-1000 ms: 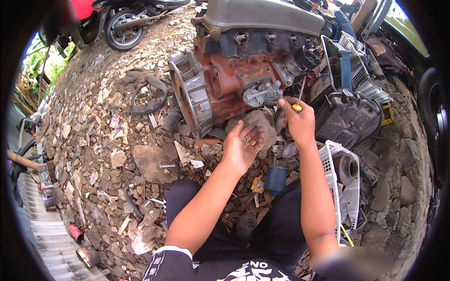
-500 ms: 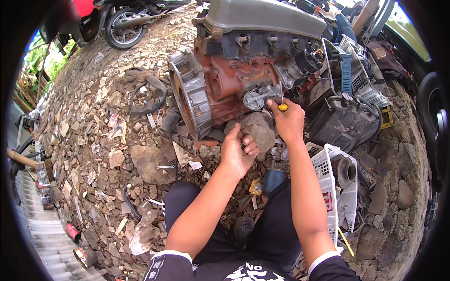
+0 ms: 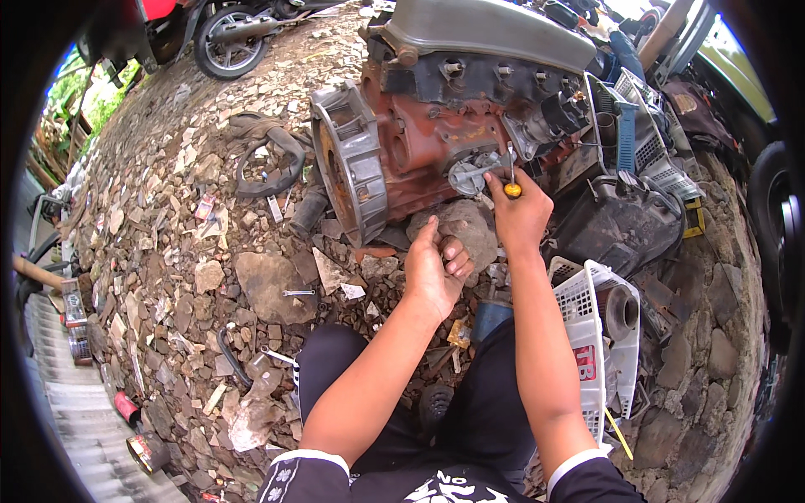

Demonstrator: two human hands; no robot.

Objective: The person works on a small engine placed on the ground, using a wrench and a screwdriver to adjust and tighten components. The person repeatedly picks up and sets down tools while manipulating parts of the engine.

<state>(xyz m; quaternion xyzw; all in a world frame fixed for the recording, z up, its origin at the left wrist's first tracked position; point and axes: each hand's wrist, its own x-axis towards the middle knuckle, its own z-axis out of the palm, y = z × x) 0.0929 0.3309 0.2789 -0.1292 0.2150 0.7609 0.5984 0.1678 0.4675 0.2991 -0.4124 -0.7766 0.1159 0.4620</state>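
Observation:
A red-brown engine block (image 3: 444, 138) rests on the rubble ground in front of me, with a grey bell housing (image 3: 360, 180) at its left end. My right hand (image 3: 527, 222) grips a screwdriver (image 3: 512, 190) by its yellow handle, the shaft pointing up toward the engine. Beside those fingers, a small light-grey metal part (image 3: 470, 178) sits against the engine's side. My left hand (image 3: 432, 272) is closer to me, thumb up and fingers curled in. Whatever those fingers may hold is hidden. Behind that hand lies a large rock (image 3: 474, 235), against the engine's lower side.
White plastic crates (image 3: 579, 310) with metal parts stand to the right, near a black oil-stained container (image 3: 620, 222). A spanner (image 3: 299, 292) lies on a flat stone. A motorcycle wheel (image 3: 231, 46) shows at the far left. Corrugated sheeting (image 3: 71, 402) borders the left.
The view has shifted slightly, so the engine appears a little farther right. The screwdriver's shaft now shows more plainly above my right hand. My left hand keeps its curled shape.

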